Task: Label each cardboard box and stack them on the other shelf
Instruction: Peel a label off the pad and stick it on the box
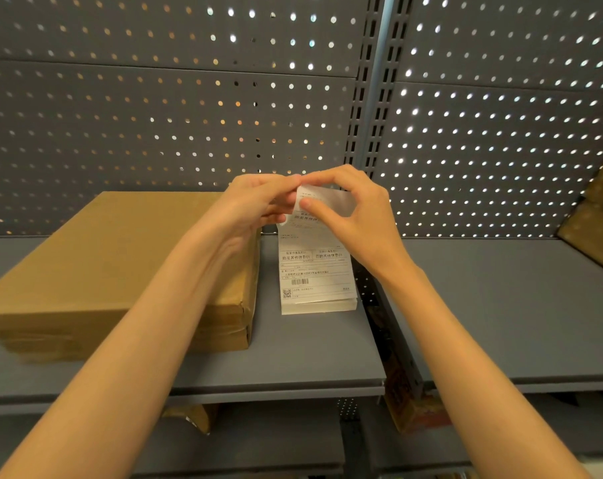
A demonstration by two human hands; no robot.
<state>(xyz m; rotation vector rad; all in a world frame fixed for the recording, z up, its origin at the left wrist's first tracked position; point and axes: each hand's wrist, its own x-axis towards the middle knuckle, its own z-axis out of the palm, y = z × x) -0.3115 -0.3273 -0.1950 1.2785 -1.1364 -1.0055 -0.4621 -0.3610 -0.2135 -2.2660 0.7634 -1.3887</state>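
Nearest on the grey metal shelf [293,368], two flat brown cardboard boxes [120,271] lie stacked at the left. Just beside them rests a white stack of printed shipping labels [315,281]. Above it, the left hand [258,202] and right hand [355,209] both pinch the top label's [331,202] upper edge. Behind stands a grey perforated back panel [155,98].

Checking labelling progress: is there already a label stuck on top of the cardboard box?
No, the top of the cardboard box is bare brown; both hands pinch a label beside it.
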